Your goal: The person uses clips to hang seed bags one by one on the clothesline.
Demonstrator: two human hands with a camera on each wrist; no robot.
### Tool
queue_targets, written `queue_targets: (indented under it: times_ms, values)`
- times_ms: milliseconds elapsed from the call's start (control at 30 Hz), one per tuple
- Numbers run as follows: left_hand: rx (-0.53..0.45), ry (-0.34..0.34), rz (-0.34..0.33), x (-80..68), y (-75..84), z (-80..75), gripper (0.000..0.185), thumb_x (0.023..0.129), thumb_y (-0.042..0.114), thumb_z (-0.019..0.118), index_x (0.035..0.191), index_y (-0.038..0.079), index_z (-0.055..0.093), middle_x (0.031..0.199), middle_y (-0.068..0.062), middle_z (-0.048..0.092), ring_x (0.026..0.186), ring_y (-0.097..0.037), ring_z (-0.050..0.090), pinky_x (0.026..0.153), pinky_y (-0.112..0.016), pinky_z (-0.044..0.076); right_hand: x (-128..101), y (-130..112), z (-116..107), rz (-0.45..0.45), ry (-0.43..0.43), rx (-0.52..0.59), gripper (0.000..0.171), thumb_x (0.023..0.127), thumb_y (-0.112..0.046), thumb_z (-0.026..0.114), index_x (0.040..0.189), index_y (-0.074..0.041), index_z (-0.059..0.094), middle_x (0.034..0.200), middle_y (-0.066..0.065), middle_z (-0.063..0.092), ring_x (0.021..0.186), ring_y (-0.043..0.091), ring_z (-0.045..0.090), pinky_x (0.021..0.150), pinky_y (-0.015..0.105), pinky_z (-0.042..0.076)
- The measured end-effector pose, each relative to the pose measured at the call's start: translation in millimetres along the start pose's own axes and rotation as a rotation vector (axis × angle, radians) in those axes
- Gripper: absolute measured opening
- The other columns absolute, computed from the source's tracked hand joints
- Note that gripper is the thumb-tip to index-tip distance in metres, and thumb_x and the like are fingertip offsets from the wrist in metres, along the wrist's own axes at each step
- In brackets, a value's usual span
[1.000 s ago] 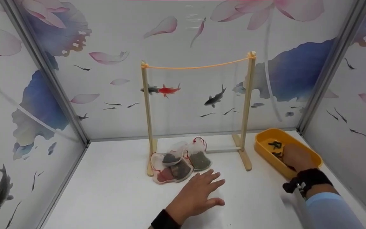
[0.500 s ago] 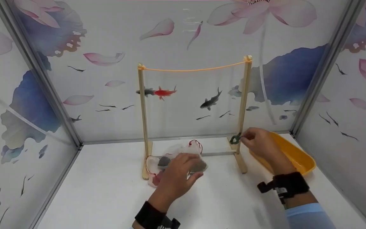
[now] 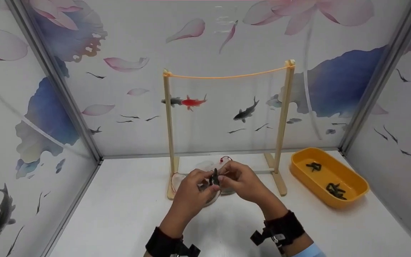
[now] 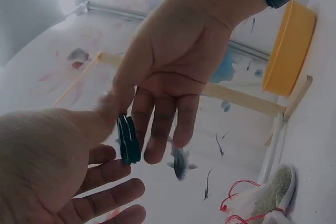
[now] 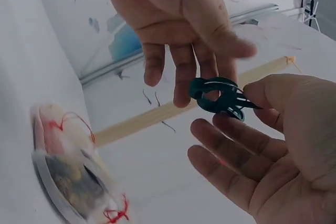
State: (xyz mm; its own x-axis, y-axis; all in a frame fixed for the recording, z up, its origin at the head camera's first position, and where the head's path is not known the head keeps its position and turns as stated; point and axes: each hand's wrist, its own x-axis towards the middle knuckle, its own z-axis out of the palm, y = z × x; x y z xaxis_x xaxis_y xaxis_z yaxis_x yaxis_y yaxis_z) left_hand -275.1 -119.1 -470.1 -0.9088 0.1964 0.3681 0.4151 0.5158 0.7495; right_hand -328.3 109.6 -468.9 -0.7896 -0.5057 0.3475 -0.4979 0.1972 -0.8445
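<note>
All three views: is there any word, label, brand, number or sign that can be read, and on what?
None can be read in any view.
Green clip between left hand and right hand: no marking shows.
Yellow tray, wooden rack and mesh pouches: no print.
Walls: painted fish and petals only, no lettering.
Wrist straps: plain black, nothing legible.

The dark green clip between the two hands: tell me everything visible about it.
The dark green clip is a small clothes-peg type, plastic by its look, with a looped ring end and two flat arms. It is held in the air between both hands, above the pile of mesh pouches on the white table. The right hand pinches one end with thumb and fingers; the left hand's thumb tip touches it too. In the head view it stands roughly upright. Whether its jaws are pressed open is unclear.
</note>
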Motion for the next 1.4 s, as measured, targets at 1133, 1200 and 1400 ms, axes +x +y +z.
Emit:
queue_targets:
  times_ms: [1133, 1200, 1400]
  values:
    - [-0.07, 0.299, 0.013, -2.8, 3.3, 3.7, 0.017, 0.111, 0.03, 0.076, 0.112, 0.014, 0.083, 0.103, 0.005, 0.066, 0.092, -0.011, 0.067, 0.079, -0.028, 0.06, -7, 0, 26, 0.052, 0.098, 0.073, 0.017, 0.109, -0.014, 0.077, 0.123, -0.006, 0.084, 0.111, 0.018, 0.084, 0.094, 0.021, 0.084, 0.078, 0.029, 0.069]
    - [-0.078, 0.285, -0.009, -2.2, 3.6, 3.5, 0.023, 0.111, 0.036, 0.075, 0.116, 0.015, 0.083, 0.107, 0.004, 0.068, 0.097, -0.012, 0.069, 0.085, -0.032, 0.061, -8, -2, 28, -0.015, 0.121, -0.07, 0.014, 0.109, -0.016, 0.077, 0.121, -0.011, 0.082, 0.111, 0.008, 0.084, 0.096, 0.02, 0.083, 0.079, 0.028, 0.068]
    - [-0.074, 0.252, -0.105, -0.1, 1.7, 5.6, 0.043, 0.101, 0.05, 0.085, 0.121, 0.012, 0.083, 0.11, 0.0, 0.07, 0.105, -0.013, 0.069, 0.091, -0.034, 0.059, -9, 2, 37, -0.412, 0.192, -0.706, 0.016, 0.105, -0.015, 0.083, 0.119, -0.013, 0.075, 0.115, 0.001, 0.081, 0.102, 0.016, 0.08, 0.084, 0.032, 0.068]
